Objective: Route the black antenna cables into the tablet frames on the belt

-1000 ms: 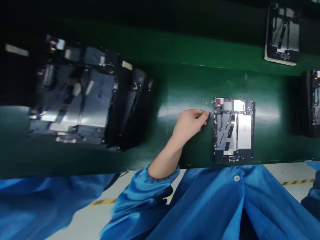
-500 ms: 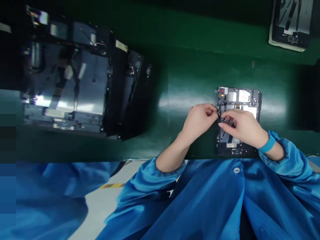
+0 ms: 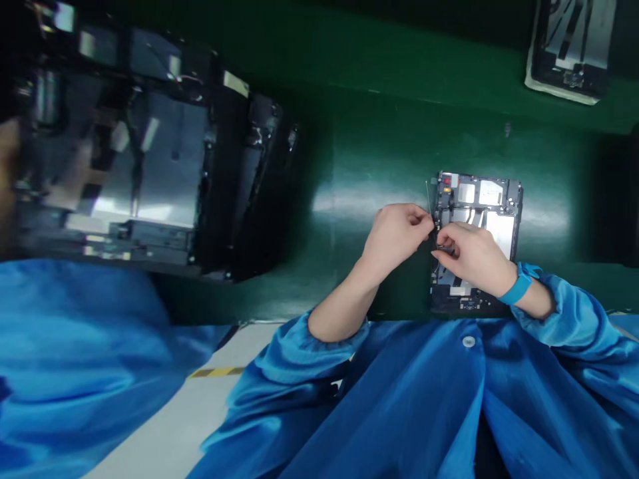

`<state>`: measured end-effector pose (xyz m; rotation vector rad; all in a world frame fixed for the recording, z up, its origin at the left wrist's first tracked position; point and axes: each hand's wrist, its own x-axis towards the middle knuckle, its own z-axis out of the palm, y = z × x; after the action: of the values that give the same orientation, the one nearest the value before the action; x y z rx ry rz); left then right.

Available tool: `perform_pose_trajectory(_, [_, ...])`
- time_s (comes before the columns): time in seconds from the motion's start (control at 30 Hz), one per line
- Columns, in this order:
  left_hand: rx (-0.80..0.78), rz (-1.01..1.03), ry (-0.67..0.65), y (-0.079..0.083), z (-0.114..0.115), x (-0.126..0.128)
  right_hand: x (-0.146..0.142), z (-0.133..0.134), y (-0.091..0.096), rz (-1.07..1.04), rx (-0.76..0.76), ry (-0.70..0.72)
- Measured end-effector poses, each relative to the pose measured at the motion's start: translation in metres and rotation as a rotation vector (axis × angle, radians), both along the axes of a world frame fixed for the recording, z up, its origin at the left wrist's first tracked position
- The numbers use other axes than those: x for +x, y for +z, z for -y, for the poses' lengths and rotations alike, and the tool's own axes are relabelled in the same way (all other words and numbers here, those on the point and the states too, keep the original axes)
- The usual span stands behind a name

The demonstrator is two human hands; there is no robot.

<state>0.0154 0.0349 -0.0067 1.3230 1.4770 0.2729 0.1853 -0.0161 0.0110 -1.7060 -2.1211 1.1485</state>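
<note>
An opened tablet [image 3: 492, 229] lies on the green work surface in front of me, its inner boards, silvery plates and flat cables showing. At its left edge, my left hand [image 3: 397, 233] is closed in a pinch. A thin wire [image 3: 428, 196] sticks up from those fingertips, just outside the frame of the tablet. My right hand [image 3: 472, 256], with a blue band [image 3: 518, 286] round the wrist, reaches over the tablet from the right. Its fingers are curled together close to the left fingertips; what they pinch is too small to make out. It covers the tablet's middle.
Several opened tablet housings [image 3: 170, 146] stand in a row on the left, close to the camera. Another tablet [image 3: 574, 50] lies at the upper right. A co-worker's blue sleeve [image 3: 74, 332] reaches in from the left. The table's front edge [image 3: 279, 322] runs just before me.
A thin wire now shows upright above my left fingertips. My right hand has shifted slightly left and closed more. The co-worker's arm has come in at the left over the housings.
</note>
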Motion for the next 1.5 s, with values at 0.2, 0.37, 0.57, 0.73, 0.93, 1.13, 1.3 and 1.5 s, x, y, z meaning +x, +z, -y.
perform_pose_trajectory(0.2, [0.069,0.107,0.102,0.0,0.006,-0.005,-0.011,0.001,-0.004,0.066,-0.012,0.011])
perform_pose_trajectory(0.37, [0.268,0.306,0.024,0.019,0.028,-0.013,0.002,-0.001,0.0,-0.048,0.029,0.105])
perform_pose_trajectory(0.57, [0.094,0.327,0.088,0.007,0.051,-0.021,0.036,-0.013,0.007,-0.269,0.085,0.32])
perform_pose_trajectory(0.73, [-0.033,0.36,0.024,-0.002,0.065,-0.017,0.031,-0.022,0.001,-0.22,0.342,0.388])
perform_pose_trajectory(0.93, [-0.095,0.404,0.018,0.0,0.065,-0.016,0.026,-0.024,-0.012,-0.199,0.358,0.38])
perform_pose_trajectory(1.13, [-0.101,0.359,0.094,0.0,0.068,-0.011,0.027,-0.025,-0.021,-0.208,0.372,0.36])
perform_pose_trajectory(1.3, [-0.102,0.347,0.201,0.0,0.066,-0.003,0.027,-0.028,-0.026,-0.268,0.389,0.323])
perform_pose_trajectory(1.5, [-0.048,0.342,0.201,-0.002,0.054,-0.001,0.025,-0.029,-0.026,-0.274,0.356,0.317])
